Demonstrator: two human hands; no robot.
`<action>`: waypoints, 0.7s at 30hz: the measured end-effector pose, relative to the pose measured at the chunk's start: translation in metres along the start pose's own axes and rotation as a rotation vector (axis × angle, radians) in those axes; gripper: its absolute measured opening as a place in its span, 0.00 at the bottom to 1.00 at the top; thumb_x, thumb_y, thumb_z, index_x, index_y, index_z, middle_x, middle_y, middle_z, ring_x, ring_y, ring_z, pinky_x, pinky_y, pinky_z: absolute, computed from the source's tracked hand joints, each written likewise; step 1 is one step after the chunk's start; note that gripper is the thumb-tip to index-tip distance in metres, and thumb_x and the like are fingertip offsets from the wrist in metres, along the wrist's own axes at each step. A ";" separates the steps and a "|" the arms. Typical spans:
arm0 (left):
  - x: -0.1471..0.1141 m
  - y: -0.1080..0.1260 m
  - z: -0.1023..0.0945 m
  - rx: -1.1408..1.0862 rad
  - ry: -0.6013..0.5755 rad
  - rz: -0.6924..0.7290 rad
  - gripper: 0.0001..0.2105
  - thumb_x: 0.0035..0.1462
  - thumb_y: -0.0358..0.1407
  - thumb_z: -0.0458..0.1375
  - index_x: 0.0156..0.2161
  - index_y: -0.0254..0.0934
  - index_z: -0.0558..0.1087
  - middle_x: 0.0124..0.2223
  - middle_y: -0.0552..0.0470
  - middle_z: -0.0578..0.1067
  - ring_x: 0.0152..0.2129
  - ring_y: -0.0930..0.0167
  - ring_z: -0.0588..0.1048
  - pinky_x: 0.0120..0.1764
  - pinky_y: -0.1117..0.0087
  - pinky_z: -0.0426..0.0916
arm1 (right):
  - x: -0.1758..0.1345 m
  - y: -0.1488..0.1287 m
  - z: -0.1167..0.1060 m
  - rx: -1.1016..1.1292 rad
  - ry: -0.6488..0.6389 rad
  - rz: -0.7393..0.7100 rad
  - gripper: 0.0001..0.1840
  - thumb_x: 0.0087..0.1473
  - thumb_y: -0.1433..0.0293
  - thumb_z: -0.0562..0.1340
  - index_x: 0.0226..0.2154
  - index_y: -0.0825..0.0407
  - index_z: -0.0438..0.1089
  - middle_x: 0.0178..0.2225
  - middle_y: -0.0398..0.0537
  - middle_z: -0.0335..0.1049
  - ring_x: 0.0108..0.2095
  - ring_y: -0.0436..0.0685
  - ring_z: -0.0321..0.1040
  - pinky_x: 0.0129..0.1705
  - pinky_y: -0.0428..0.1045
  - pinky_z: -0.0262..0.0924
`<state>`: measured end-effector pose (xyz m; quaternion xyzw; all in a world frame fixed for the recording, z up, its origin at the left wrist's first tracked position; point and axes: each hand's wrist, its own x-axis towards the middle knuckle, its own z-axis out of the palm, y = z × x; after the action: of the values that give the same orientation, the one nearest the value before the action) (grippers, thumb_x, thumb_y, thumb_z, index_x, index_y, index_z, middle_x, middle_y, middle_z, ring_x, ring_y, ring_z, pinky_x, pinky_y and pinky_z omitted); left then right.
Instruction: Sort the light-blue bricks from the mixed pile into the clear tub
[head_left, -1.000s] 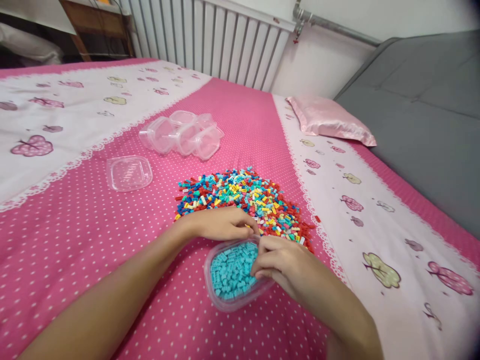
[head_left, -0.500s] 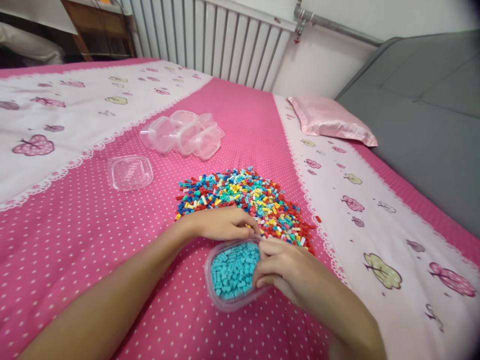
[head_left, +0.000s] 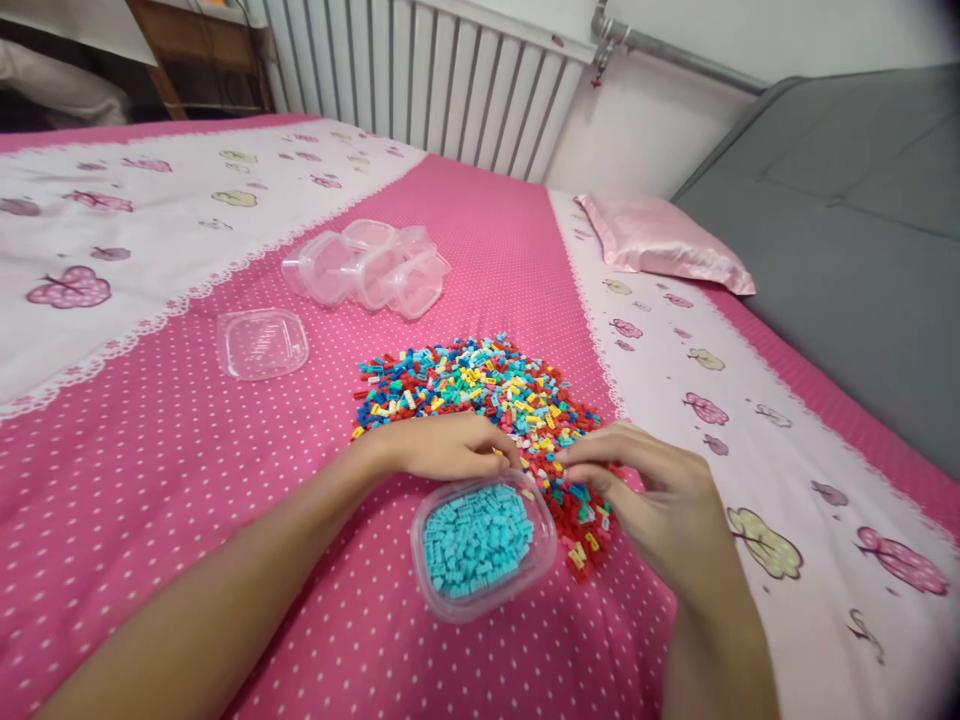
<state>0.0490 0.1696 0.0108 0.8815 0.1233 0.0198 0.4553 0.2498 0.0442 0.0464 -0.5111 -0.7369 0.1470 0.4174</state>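
Note:
A clear plastic container [head_left: 551,545] full of turquoise toy bricks [head_left: 476,540] sits on the bed in front of me. Behind it spreads a heap of mixed small toy bricks [head_left: 487,380] in red, blue, yellow, green and white. My left hand [head_left: 457,447] lies between heap and container, fingers curled down close to the container's far rim; what its fingertips hold, if anything, is hidden. Over the right side of the heap, my right hand [head_left: 652,490] has thumb and fingertips pinched together at the bricks. Any brick between them is too small to make out.
Several clear empty containers [head_left: 367,268] are grouped farther back on the bed. A clear lid [head_left: 262,344] lies flat to their left. A pink pillow [head_left: 664,245] rests by the grey headboard [head_left: 847,220]. A white radiator [head_left: 435,85] stands beyond the bed.
My right hand has moved from over the container's right side out to the right edge of the heap, uncovering the turquoise bricks. My left hand and the container have stayed put.

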 end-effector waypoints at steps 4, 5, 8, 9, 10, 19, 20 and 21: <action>0.000 -0.001 0.001 0.010 0.005 -0.011 0.15 0.63 0.29 0.50 0.47 0.31 0.78 0.41 0.48 0.81 0.37 0.69 0.78 0.41 0.73 0.70 | 0.001 0.010 0.010 0.103 0.204 0.159 0.10 0.63 0.62 0.64 0.31 0.47 0.75 0.23 0.37 0.72 0.24 0.50 0.67 0.29 0.45 0.59; 0.000 -0.001 0.001 0.011 0.008 -0.009 0.15 0.63 0.30 0.50 0.47 0.31 0.78 0.41 0.48 0.81 0.37 0.69 0.78 0.40 0.73 0.69 | 0.001 0.013 0.012 0.121 0.227 0.195 0.13 0.64 0.59 0.62 0.31 0.48 0.74 0.20 0.36 0.68 0.21 0.49 0.64 0.26 0.45 0.56; 0.000 -0.002 0.001 0.008 0.009 0.003 0.14 0.63 0.30 0.50 0.46 0.33 0.77 0.42 0.48 0.81 0.38 0.70 0.78 0.41 0.73 0.69 | 0.002 0.021 0.014 0.068 0.240 0.254 0.21 0.65 0.54 0.58 0.28 0.50 0.73 0.18 0.37 0.62 0.18 0.49 0.56 0.22 0.46 0.50; 0.000 -0.002 0.001 0.005 0.011 0.006 0.14 0.63 0.30 0.50 0.46 0.33 0.77 0.43 0.49 0.81 0.38 0.70 0.78 0.41 0.73 0.69 | 0.002 0.024 0.013 0.033 0.226 0.269 0.23 0.65 0.53 0.57 0.27 0.51 0.74 0.20 0.39 0.64 0.20 0.49 0.58 0.23 0.46 0.50; 0.000 -0.002 0.001 0.001 0.013 0.008 0.14 0.63 0.30 0.50 0.46 0.33 0.77 0.43 0.49 0.81 0.38 0.70 0.78 0.41 0.73 0.69 | 0.003 0.026 0.013 0.004 0.205 0.284 0.24 0.65 0.53 0.56 0.28 0.51 0.75 0.22 0.41 0.67 0.21 0.51 0.60 0.25 0.46 0.52; -0.001 -0.001 0.000 -0.020 0.016 -0.003 0.14 0.63 0.28 0.50 0.45 0.32 0.78 0.42 0.48 0.81 0.36 0.70 0.77 0.40 0.73 0.69 | 0.007 0.023 0.021 0.035 0.017 0.290 0.12 0.66 0.67 0.55 0.48 0.50 0.70 0.38 0.49 0.76 0.39 0.58 0.73 0.40 0.51 0.64; 0.000 -0.001 0.000 -0.023 0.018 0.002 0.13 0.63 0.28 0.50 0.45 0.32 0.78 0.40 0.49 0.81 0.35 0.70 0.77 0.39 0.74 0.68 | 0.007 0.019 0.021 0.077 -0.016 0.279 0.10 0.66 0.67 0.56 0.47 0.50 0.70 0.38 0.48 0.76 0.39 0.57 0.74 0.40 0.50 0.64; 0.000 -0.001 0.000 -0.027 0.018 0.009 0.13 0.63 0.28 0.50 0.44 0.32 0.78 0.39 0.50 0.80 0.34 0.71 0.76 0.37 0.75 0.68 | 0.007 0.014 0.022 0.101 -0.063 0.251 0.08 0.66 0.68 0.57 0.44 0.49 0.70 0.37 0.47 0.76 0.39 0.57 0.74 0.40 0.50 0.64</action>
<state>0.0487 0.1699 0.0097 0.8756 0.1232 0.0317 0.4660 0.2416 0.0610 0.0272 -0.5727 -0.6715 0.2508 0.3977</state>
